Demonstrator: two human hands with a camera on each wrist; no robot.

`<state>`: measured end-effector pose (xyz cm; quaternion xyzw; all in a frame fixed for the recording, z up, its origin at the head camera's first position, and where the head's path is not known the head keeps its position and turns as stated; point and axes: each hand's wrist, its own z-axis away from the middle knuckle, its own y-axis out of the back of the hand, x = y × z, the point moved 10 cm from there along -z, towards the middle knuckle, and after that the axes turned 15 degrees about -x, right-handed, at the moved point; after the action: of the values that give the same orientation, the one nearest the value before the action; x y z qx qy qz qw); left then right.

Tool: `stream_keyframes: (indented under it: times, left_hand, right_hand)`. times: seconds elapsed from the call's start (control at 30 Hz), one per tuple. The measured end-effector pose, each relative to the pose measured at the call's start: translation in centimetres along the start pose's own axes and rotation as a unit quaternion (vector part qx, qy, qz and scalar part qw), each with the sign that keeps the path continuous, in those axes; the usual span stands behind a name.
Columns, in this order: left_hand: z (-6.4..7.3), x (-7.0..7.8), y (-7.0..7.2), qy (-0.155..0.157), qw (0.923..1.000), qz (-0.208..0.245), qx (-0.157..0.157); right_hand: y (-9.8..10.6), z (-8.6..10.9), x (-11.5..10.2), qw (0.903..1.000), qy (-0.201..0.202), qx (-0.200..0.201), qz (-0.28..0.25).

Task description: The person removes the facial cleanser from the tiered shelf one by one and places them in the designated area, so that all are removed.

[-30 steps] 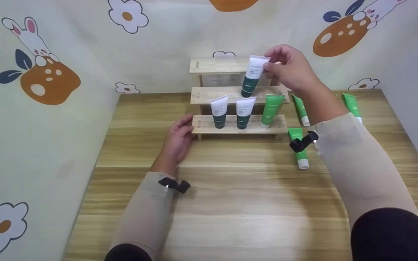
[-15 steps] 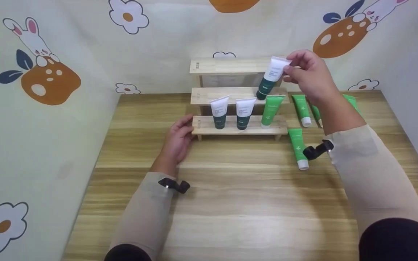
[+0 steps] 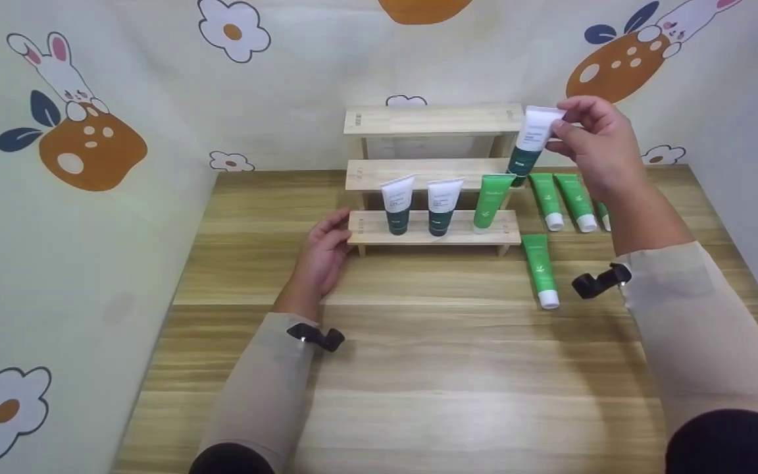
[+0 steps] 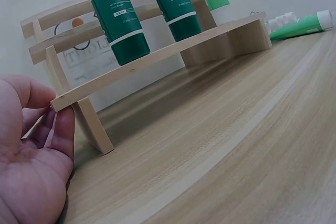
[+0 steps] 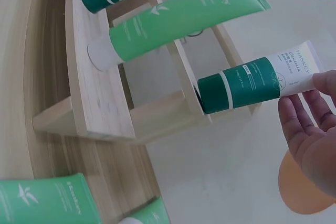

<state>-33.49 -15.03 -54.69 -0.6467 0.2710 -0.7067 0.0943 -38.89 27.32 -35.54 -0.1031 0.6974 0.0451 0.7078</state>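
Observation:
My right hand point(image 3: 599, 141) pinches the white crimped end of a white-and-dark-green squeeze tube point(image 5: 247, 83), cap down, at the right end of the middle step of a three-step wooden display shelf point(image 3: 412, 172). With thumb and fingers my left hand point(image 3: 326, 253) grips the left end of the lowest step, as the left wrist view shows. On that step stand two more white-and-dark-green tubes, the left one point(image 3: 397, 207) and the middle one point(image 3: 443, 209), then a green tube point(image 3: 492, 203) at the right. The green tube overlaps the foot of the held one in the head view.
Right of the shelf several green tubes lie on the wooden table: one in front point(image 3: 539, 270), others behind it, such as this green tube point(image 3: 575, 203), one partly hidden by my right forearm. A patterned cloth wall point(image 3: 300, 85) stands close behind the shelf.
My right hand has carried the white-and-dark-green tube rightward along the middle step, to its right end. The left hand stays on the shelf.

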Motion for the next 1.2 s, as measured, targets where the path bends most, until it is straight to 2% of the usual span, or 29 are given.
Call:
stream_keyframes:
  times: [0.47, 0.67, 0.93, 1.2]
  left_hand:
    - [0.1, -0.2, 0.3, 0.005, 1.0000, 0.005, 0.007]
    - [0.0, -0.1, 0.1, -0.001, 1.0000, 0.009, 0.001]
    - [0.0, 0.0, 0.1, -0.001, 0.9998, 0.017, 0.004]
    - [0.0, -0.1, 0.1, 0.000, 0.9999, 0.014, 0.003]
  right_hand:
    - [3.3, 2.4, 1.1, 0.9987, 0.014, 0.018, -0.046]
    - [4.9, 3.8, 2.7, 0.9979, 0.018, 0.025, -0.057]
    - [6.7, 5.4, 5.0, 0.9964, -0.002, 0.050, -0.069]
    - [7.8, 6.9, 7.3, 0.9941, 0.015, 0.057, -0.091]
